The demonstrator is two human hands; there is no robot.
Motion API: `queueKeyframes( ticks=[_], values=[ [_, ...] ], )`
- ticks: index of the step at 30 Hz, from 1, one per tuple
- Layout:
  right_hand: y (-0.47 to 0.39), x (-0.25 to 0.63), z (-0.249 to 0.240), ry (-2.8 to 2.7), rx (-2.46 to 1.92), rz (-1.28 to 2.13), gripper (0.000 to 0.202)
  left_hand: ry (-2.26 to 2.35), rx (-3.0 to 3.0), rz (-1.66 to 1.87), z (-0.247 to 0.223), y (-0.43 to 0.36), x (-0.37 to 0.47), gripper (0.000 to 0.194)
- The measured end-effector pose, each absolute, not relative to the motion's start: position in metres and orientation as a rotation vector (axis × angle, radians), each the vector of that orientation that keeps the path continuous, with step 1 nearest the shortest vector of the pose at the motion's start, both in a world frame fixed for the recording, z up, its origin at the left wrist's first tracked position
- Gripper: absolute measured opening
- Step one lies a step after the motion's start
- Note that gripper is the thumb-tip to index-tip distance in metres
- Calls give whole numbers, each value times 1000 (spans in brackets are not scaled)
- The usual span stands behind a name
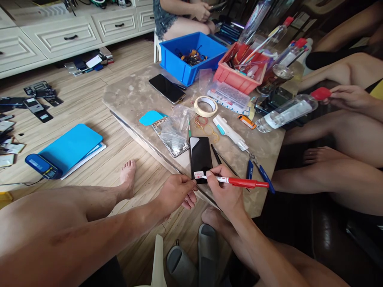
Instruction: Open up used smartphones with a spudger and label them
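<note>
A black phone lies on the table near its front edge, with a small white label bearing red writing at its lower end. My right hand is closed around a red and white marker, whose tip is at the label's right side. At the phone's lower left corner is my left hand, thumb and forefinger at the phone's edge and the other fingers curled below the table edge. Left of the phone lies an opened phone frame under clear plastic bags.
Behind are a tape roll, a white tool, another phone, a blue bin and a red basket. Blue-handled pliers lie right. Another person's hand touches a bottle.
</note>
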State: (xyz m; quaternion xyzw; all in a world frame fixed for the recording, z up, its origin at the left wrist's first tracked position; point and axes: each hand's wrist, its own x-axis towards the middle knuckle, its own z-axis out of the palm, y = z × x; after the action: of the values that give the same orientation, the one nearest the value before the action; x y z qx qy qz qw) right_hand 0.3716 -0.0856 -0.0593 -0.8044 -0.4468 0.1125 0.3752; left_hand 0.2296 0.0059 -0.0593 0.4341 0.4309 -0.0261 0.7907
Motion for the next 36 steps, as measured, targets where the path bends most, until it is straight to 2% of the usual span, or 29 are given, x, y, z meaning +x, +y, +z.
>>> queueKeyframes(
  ticks=[17, 26, 36],
  values=[
    [-87, 373, -60, -1127, -2026, 365, 19, 943, 909, -42, -55, 6, 230, 22],
    [-89, 372, -62, -1090, -1981, 477, 18, 944, 892, -24, -57, 3, 231, 28],
    [-85, 371, -61, -1105, -2017, 410, 18, 935, 918, -31, -58, 4, 230, 30]
  ],
)
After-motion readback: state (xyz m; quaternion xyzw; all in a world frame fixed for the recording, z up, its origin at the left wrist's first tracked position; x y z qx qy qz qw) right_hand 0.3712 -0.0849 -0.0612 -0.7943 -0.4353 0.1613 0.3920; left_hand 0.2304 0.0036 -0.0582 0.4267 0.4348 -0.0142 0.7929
